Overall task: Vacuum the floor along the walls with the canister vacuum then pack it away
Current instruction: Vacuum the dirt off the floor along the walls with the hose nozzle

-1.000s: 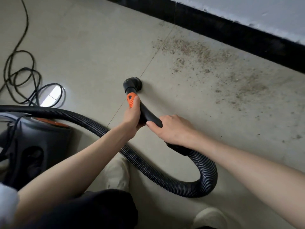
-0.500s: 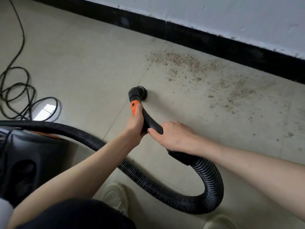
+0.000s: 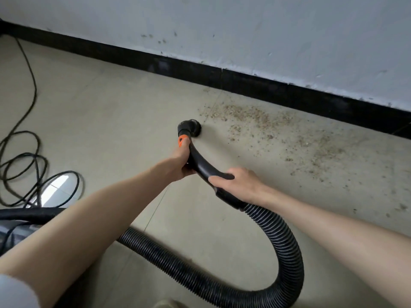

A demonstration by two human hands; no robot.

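While both hands grip the curved black handle (image 3: 201, 162), the head view now shows far more of the wall (image 3: 266, 30) and black skirting (image 3: 200, 70) than half a second ago. The left hand (image 3: 181, 162) is closed around the handle just below its orange button (image 3: 182, 140); the right hand (image 3: 239, 185) is wrapped round the lower end, where the ribbed hose (image 3: 287, 247) begins. The round nozzle (image 3: 190, 127) sits on the floor (image 3: 111, 121), closer to the skirting than before and just left of the brown debris (image 3: 255, 121), which looks unchanged. The hose loops right and back toward the lower left. A cable (image 3: 33, 165) coils near the left edge, and only a sliver of the canister (image 3: 13, 232) remains visible there.
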